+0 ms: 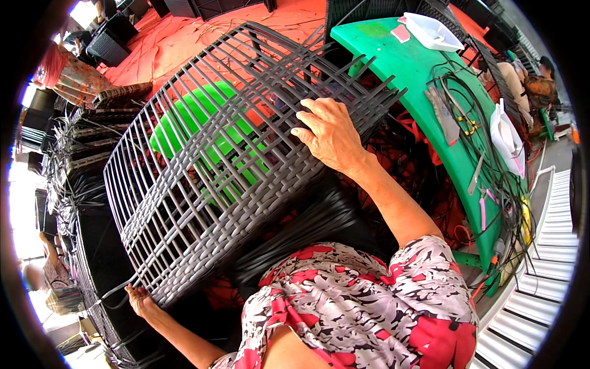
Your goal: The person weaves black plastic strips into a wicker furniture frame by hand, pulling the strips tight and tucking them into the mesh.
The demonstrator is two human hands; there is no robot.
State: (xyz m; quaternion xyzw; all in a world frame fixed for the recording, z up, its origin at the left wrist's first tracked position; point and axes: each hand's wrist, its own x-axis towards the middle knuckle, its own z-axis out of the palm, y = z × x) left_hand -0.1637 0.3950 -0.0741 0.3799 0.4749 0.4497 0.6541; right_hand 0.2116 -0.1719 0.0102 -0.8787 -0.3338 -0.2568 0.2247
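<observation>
A half-woven grey plastic wicker panel [203, 138] on a frame slants across my lap. Its lower edge is closely woven, while the upper part shows bare parallel bars. At its lower left corner my left hand [141, 300] has its fingers bent around the edge, beside a loose grey strip [110, 294] that runs off to the left. Over the panel's right part lies my right hand [332, 132], fingers curled onto the crossing strips. Strip ends stick out past the frame at the upper right. Black strips [307, 224] lie bundled across my lap under the panel.
A green table [393, 58] at the right carries a white tray [433, 32], a glove [442, 114], black strands and small tools. A bright green chair [215, 114] shows through the bars. Stacked wicker pieces [92, 147] stand at left; other people sit farther off.
</observation>
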